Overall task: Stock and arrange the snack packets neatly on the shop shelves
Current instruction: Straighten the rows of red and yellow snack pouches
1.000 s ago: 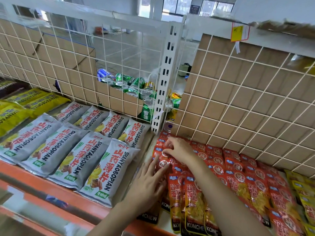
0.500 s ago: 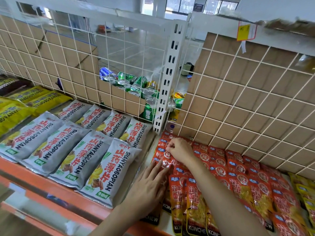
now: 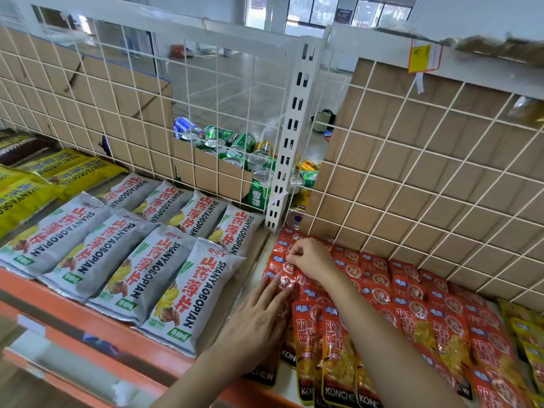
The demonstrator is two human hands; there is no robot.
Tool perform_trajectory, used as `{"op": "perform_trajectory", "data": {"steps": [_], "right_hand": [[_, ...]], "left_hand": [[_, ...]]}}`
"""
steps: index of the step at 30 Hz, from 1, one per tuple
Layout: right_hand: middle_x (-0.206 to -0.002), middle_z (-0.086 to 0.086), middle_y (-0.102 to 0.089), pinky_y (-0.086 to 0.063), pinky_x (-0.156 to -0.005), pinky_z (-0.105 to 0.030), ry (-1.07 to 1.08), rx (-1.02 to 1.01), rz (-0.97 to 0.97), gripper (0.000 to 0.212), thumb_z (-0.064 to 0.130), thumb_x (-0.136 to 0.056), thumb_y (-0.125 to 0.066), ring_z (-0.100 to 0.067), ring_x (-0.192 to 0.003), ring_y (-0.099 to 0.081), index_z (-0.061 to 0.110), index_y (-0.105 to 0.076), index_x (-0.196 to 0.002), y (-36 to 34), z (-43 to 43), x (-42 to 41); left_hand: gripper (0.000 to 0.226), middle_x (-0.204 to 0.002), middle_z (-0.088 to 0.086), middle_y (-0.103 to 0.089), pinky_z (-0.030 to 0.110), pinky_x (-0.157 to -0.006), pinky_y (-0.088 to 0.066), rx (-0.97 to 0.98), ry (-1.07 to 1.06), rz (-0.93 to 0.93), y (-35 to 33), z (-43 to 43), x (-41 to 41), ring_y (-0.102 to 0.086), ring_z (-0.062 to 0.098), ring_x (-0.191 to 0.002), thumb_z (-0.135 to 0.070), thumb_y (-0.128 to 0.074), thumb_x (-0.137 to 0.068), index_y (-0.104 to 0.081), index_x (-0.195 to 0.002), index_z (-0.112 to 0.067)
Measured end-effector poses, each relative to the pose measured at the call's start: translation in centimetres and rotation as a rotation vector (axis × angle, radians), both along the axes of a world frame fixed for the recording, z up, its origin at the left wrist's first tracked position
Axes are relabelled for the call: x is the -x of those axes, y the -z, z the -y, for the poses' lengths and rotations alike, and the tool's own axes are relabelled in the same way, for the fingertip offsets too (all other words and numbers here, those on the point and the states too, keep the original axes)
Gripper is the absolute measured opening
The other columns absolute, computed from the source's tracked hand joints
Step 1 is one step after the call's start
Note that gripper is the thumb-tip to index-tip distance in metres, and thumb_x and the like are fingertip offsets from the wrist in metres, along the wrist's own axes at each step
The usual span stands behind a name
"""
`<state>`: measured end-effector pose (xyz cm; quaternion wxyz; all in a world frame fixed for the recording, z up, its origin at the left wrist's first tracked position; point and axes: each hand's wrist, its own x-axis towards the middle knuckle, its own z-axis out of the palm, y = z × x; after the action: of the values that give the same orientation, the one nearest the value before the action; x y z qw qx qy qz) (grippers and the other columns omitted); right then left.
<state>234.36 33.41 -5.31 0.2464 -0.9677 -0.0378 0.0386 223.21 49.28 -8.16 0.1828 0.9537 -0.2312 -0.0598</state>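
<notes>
The right hand [image 3: 313, 257], in the lower centre of the frame, has its fingers curled and pinches the top edge of a rear red packet [image 3: 281, 265] close to the wire grid [image 3: 426, 160]. Just below it, the left hand [image 3: 259, 315] lies flat and released, its straight fingers pressing on the leftmost column of red snack packets [image 3: 412, 316], which overlap in rows across the lower right of the shelf. Grey packets [image 3: 164, 278] fill the lower left in two rows, with yellow packets [image 3: 26, 195] at the far left edge. Behind the grid, near the white slotted upright [image 3: 290, 148], drink cans [image 3: 241, 145] sit in a cardboard box.
</notes>
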Motion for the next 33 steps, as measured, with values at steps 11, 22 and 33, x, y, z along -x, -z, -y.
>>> {"op": "perform_trajectory", "data": {"steps": [11, 22, 33], "right_hand": [[-0.102, 0.005, -0.061, -0.043, -0.075, -0.025, -0.143, 0.017, 0.027, 0.021, 0.042, -0.083, -0.063, -0.011, -0.093, -0.056, 0.023, -0.062, -0.092, -1.1, -0.3, 4.1], [-0.113, 0.006, -0.055, -0.038, -0.075, -0.022, -0.091, -0.047, -0.024, 0.026, 0.039, -0.083, -0.065, -0.008, -0.096, -0.050, 0.025, -0.060, -0.104, -0.8, -0.7, 5.0], [-0.097, 0.008, -0.055, -0.040, -0.066, -0.017, 0.003, -0.127, 0.141, 0.016, 0.035, -0.089, -0.057, -0.004, -0.080, -0.050, 0.022, -0.061, -0.099, -0.9, 0.3, 5.7]], "left_hand": [[0.040, -0.145, -0.008, -0.043, 0.036, -0.104, -0.040, 0.131, 0.115, 0.197, 0.6, -3.2, 2.2, -0.037, 0.014, -0.134, -0.048, -0.033, -0.095, -0.044, -0.133, -0.040], [0.050, -0.156, -0.012, -0.013, 0.032, -0.110, -0.028, 0.084, 0.186, 0.170, 0.6, -3.4, 2.9, -0.002, 0.012, -0.144, -0.048, -0.020, -0.088, -0.036, -0.135, -0.047], [0.049, -0.151, -0.011, -0.028, 0.029, -0.111, -0.024, 0.131, 0.106, 0.156, -0.1, -2.4, 2.1, -0.022, 0.007, -0.139, -0.052, -0.030, -0.090, -0.034, -0.137, -0.041]]}}
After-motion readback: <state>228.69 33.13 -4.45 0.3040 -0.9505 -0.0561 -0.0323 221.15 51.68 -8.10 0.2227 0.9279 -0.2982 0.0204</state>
